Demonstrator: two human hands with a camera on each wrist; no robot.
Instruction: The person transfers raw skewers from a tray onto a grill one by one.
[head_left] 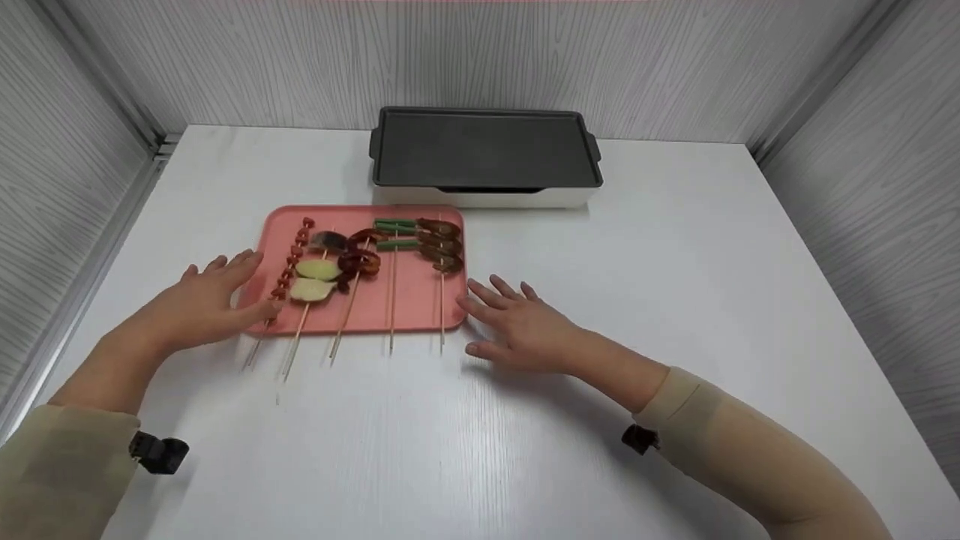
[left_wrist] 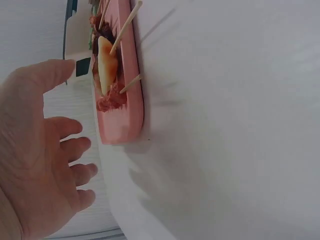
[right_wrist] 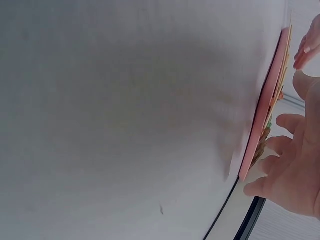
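Note:
A pink tray lies on the white table, holding several food skewers whose sticks poke over its near edge. At its left are a skewer of small red pieces and one with pale slices. Dark reddish pieces fill the middle, and green-and-brown skewers lie at the right. My left hand spreads its fingers beside the tray's left edge, thumb overlapping the near left corner. At the near right corner, my right hand has its fingers extended. Neither hand holds anything.
Behind the tray stands a griddle with a black plate on a white base, close to the back wall. Grey wood-grain panels enclose the table at the back and both sides.

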